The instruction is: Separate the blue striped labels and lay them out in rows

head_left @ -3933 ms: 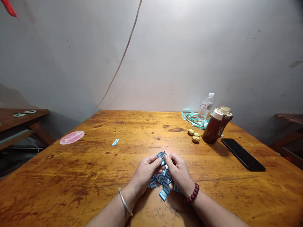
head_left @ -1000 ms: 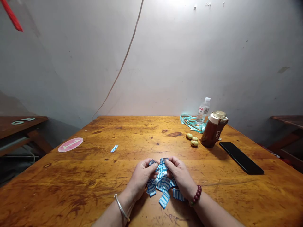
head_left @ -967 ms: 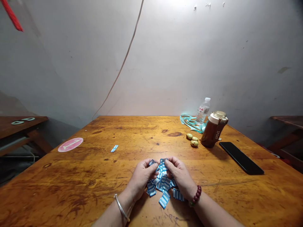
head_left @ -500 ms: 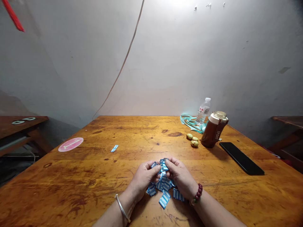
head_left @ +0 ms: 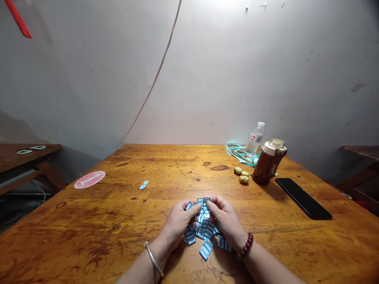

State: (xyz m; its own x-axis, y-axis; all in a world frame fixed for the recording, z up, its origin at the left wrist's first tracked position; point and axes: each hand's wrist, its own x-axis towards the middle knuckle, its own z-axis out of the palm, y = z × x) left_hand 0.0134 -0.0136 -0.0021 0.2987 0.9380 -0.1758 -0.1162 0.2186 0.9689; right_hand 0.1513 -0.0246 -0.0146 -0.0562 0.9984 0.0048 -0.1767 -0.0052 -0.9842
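- The fingers (head_left: 194,210) of the left hand (head_left: 177,221) are curled in, and a small card (head_left: 188,205), blue and white, is gripped under the thumb, with one end left showing.
- By the right hand (head_left: 227,217), a second card (head_left: 207,200) is pinched between thumb and forefinger; whether others are held behind it cannot be told.
- The two hands are held close together, thumb tips turned inward and separated by a narrow gap.
- Beneath and between them, a loose pile (head_left: 206,228) of similar cards is spread on the wooden table (head_left: 118,244), overlapped and partly hidden by the hands.
- At the near side of the pile, a striped card (head_left: 206,249) is laid at a slant; another is seen beside the right wrist.
- Well apart, to the left, a lone card (head_left: 144,185) is laid flat.
- Near the table's left edge, a pink disc (head_left: 89,180) is marked with a pale figure.
- To the right are seen a black phone (head_left: 303,198), a brown flask (head_left: 264,169), three yellowish fruits (head_left: 244,179), and a clear bottle (head_left: 255,140) beside a turquoise ribbon (head_left: 233,150).
- A silver bangle (head_left: 153,259) is worn on the left wrist, a dark red bead bracelet (head_left: 246,245) on the right.
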